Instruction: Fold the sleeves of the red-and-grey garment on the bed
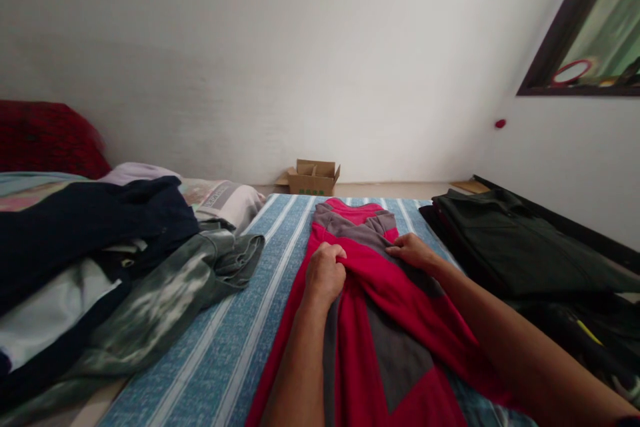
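Presently working with both hands on a red and grey garment (400, 347), spread lengthwise on the blue striped cover (240, 320), in the middle of the view and reaching down to its bottom edge. Holding a fold of the red cloth in the left hand (325, 273), with fingers curled tightly around it. Touching with the right hand (413, 252) a grey part of the same garment, near the left one, with fingers bent and close together; cannot tell from this angle whether also pinching the cloth. Seeing on the left side a navy garment (100, 223) and a grey-green garment (170, 310), heaped loosely together, near a printed pillow (233, 203). Seeing on the right a pile of dark clothes (530, 247), folded rather flat. Noticing also, beyond the far edge of the cover, an open cardboard box (313, 181) before the white wall (250, 67).
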Demonstrator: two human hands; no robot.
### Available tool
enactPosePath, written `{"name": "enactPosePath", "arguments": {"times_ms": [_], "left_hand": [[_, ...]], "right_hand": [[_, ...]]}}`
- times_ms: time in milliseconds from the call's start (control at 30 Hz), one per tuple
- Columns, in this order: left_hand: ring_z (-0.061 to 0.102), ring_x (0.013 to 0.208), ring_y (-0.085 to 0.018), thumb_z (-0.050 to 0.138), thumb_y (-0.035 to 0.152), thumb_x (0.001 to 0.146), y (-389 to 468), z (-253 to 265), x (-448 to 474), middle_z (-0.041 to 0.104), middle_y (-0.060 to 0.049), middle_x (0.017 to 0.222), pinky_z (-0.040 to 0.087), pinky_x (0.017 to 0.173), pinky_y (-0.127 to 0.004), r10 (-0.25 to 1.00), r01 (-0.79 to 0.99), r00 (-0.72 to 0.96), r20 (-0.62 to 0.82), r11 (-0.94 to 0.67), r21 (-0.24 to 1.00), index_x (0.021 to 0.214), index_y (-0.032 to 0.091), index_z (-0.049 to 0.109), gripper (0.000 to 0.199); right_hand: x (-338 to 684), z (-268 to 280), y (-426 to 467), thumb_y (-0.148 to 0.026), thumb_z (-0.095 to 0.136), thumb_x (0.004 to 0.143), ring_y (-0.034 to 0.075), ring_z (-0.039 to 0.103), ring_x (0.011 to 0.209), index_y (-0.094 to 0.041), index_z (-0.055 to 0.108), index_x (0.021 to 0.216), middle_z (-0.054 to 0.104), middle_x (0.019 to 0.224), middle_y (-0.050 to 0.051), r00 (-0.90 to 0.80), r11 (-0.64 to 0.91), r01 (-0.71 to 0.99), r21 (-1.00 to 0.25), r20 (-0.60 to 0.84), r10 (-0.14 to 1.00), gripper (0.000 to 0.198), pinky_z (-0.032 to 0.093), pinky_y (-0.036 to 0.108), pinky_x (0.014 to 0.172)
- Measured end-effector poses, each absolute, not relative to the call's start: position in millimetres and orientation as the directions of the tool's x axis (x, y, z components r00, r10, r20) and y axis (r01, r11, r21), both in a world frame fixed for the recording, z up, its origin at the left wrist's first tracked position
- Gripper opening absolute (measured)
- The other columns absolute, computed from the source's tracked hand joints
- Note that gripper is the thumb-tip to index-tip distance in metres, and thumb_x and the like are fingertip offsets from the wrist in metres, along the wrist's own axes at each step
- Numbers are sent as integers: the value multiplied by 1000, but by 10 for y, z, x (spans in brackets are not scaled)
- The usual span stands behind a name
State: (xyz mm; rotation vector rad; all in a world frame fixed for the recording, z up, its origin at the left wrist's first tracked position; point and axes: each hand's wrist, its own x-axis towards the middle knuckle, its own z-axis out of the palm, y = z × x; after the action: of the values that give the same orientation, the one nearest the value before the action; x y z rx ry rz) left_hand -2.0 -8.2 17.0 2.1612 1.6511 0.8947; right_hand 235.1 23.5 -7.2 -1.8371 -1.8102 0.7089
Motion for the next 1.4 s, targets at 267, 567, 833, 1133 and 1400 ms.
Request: {"name": "enactPosePath", "arguments": {"times_ms": [267, 567, 833, 1133, 1400], "left_hand": [[59, 76, -15, 45, -4, 62, -73, 213, -46, 65, -1, 74, 42, 74, -23, 965, 717, 61, 255, -220, 661, 67, 18, 64, 29], [61, 78, -16, 54, 8, 70, -70, 235, -66, 69, -1, 79, 43, 71, -23, 970, 727, 40, 239, -193, 659, 83, 20, 67, 22], [63, 84, -18, 58, 21, 74, -35, 195, -98, 70, -4, 91, 44, 73, -26, 975, 720, 37, 218, -177, 671, 93, 20, 68, 21], [63, 72, -15, 58, 15, 69, 92, 56, -112, 70, -1, 75, 47, 64, -23, 987, 564, -24, 162, -121, 817, 84, 17, 68, 18], [62, 67, -14, 56, 14, 68, 96, 15, -121, 70, -1, 75, 47, 62, -22, 985, 532, 1, 175, -149, 834, 82, 17, 67, 18]], "right_hand": [[2356, -51, 217, -39, 59, 72, 8, 35, 46, -15, 53, 51, 38, 45, -6, 22, -28, 755, -655, -18, 1000, 32, 22, 23, 46], [2436, -55, 84, -44, 56, 76, 7, 36, 43, -14, 59, 60, 43, 46, -5, 56, -84, 769, -634, -65, 996, 34, 25, 21, 43], [2327, 150, -87, -31, 53, 80, 15, 54, 63, -15, 65, 68, 60, 65, 5, 160, -111, 882, -458, 69, 985, 23, 30, 24, 54], [1399, 481, -681, -33, 41, 89, 18, 63, 75, -21, 66, 85, 69, 82, 7, -195, 244, 948, -202, 234, 952, 28, 34, 24, 61], [1021, 306, -638, -28, 43, 86, 28, 66, 79, -16, 68, 93, 70, 87, 17, -146, 151, 971, -186, 41, 988, 28, 43, 31, 63]]}}
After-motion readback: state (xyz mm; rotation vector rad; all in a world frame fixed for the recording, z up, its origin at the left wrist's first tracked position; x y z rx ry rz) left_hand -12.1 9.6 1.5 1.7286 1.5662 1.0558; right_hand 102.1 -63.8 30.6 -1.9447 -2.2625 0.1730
